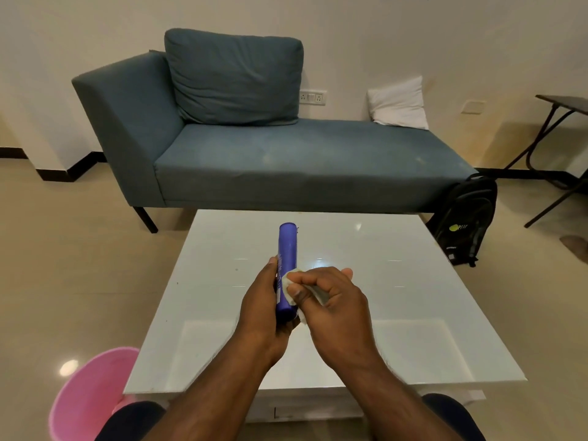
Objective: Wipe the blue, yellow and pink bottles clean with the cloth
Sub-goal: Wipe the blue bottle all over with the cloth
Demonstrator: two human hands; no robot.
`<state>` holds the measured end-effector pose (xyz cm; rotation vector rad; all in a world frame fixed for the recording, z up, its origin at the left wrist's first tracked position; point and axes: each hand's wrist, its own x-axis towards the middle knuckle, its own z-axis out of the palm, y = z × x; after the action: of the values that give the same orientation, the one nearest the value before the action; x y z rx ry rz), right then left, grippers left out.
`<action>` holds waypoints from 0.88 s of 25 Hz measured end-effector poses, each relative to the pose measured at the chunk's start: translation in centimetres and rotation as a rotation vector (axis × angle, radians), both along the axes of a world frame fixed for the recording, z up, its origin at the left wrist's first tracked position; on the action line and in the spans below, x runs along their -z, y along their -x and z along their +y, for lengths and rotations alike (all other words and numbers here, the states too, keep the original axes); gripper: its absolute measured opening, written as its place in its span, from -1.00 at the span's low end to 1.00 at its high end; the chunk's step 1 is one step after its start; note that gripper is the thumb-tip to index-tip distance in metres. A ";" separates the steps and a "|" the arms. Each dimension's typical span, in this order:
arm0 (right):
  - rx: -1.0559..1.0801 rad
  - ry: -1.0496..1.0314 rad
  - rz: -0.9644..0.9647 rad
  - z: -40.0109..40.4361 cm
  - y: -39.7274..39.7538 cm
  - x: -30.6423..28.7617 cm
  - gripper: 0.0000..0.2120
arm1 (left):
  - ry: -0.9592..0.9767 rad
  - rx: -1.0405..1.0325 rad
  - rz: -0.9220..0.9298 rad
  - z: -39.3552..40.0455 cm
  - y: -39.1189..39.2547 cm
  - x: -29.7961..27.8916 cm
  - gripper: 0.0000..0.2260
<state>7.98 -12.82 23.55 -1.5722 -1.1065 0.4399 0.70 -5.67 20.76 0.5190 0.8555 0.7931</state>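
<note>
Presently, item one: the blue bottle (287, 268), slim and cylindrical, held in the air above the white worktop (413, 313), its far end tilted away from the person; its near end sits in the left hand (264, 310), whose fingers (294, 326) curl round the lower body. Item two: the cloth (290, 289), small and pale, pinched by the right hand (334, 300) and pressed to the bottle's side just above the left-hand grip. Yellow and pink bottles: not in view. Risks, as judged: the grip is low on a long bottle, so a hard stroke towards the free end could lever it loose onto the worktop; the cloth is bunched small, so it may skip parts of the surface or slip from the pinch. Surroundings: pink bucket (86, 399) on the floor at left, blue sofa (286, 160) beyond, black backpack (464, 218) beside it.
</note>
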 end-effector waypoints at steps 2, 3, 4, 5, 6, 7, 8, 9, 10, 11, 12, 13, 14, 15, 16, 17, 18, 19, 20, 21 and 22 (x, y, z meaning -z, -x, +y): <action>0.017 0.008 -0.022 0.5 -0.2 0.0 -0.80 | -0.015 0.009 0.028 -0.4 0.0 -0.1 -0.70; 0.029 0.015 -0.043 0.7 -0.2 0.0 -0.77 | -0.022 0.010 0.034 -0.5 0.1 -0.1 -0.71; 0.032 0.013 -0.061 0.7 -0.1 0.1 -0.76 | -0.030 0.014 0.029 -0.4 0.2 -0.1 -0.70; 0.024 0.004 -0.071 0.6 0.2 0.2 -0.76 | -0.037 0.018 0.021 -0.3 0.4 -0.1 -0.70; 0.015 -0.011 -0.084 0.4 0.5 0.4 -0.79 | -0.038 0.022 0.016 -0.3 0.5 -0.2 -0.70; 0.007 -0.024 -0.104 0.2 0.8 0.6 -0.81 | -0.033 0.025 0.011 -0.2 0.5 -0.2 -0.69; 0.001 -0.032 -0.130 0.0 1.0 0.8 -0.83 | -0.021 0.029 0.002 -0.2 0.5 -0.2 -0.68; -0.003 -0.033 -0.151 -0.2 1.2 0.9 -0.84 | -0.005 0.035 -0.008 -0.3 0.6 -0.3 -0.66; 0.001 -0.029 -0.175 -0.2 1.1 1.1 -0.84 | 0.013 0.046 -0.014 -0.4 0.5 -0.3 -0.63; 0.014 -0.021 -0.208 -0.1 0.9 1.1 -0.84 | 0.027 0.060 -0.018 -0.5 0.5 -0.3 -0.60; 0.037 -0.011 -0.250 0.1 0.6 1.2 -0.82 | 0.035 0.073 -0.015 -0.6 0.5 -0.2 -0.57; 0.057 0.003 -0.284 0.3 0.1 1.2 -0.79 | 0.039 0.082 -0.010 -0.6 0.4 0.0 -0.55; 0.074 0.010 -0.314 0.6 -0.4 1.0 -0.77 | 0.040 0.087 -0.002 -0.6 0.4 0.2 -0.54; 0.087 0.013 -0.322 0.8 -0.8 0.7 -0.75 | 0.036 0.092 0.007 -0.6 0.4 0.3 -0.54; 0.085 0.015 -0.298 0.9 -1.0 0.4 -0.74 | 0.029 0.098 0.013 -0.6 0.4 0.2 -0.53; 0.064 0.016 -0.242 0.8 -1.1 0.3 -0.77 | 0.029 0.102 0.016 -0.6 0.4 0.3 -0.53; 0.033 0.027 -0.167 0.6 -0.9 0.2 -0.81 | 0.034 0.106 0.010 -0.5 0.4 0.3 -0.54; -0.008 0.050 -0.105 0.3 -0.5 0.1 -0.84 | 0.041 0.107 -0.002 -0.4 0.4 0.2 -0.57; -0.026 0.064 -0.101 0.0 0.0 0.3 -0.83 | 0.052 0.104 -0.008 -0.2 0.5 0.2 -0.59; -0.020 0.060 -0.174 -0.5 0.4 0.7 -0.81 | 0.067 0.102 -0.017 0.0 0.5 0.2 -0.58; -0.009 0.053 -0.261 -0.8 0.5 1.0 -0.76 | 0.084 0.105 -0.026 0.2 0.6 0.3 -0.55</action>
<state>7.47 -13.60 22.52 -1.7062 -1.3093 0.2766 0.12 -5.43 20.48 0.4741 0.8270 0.6634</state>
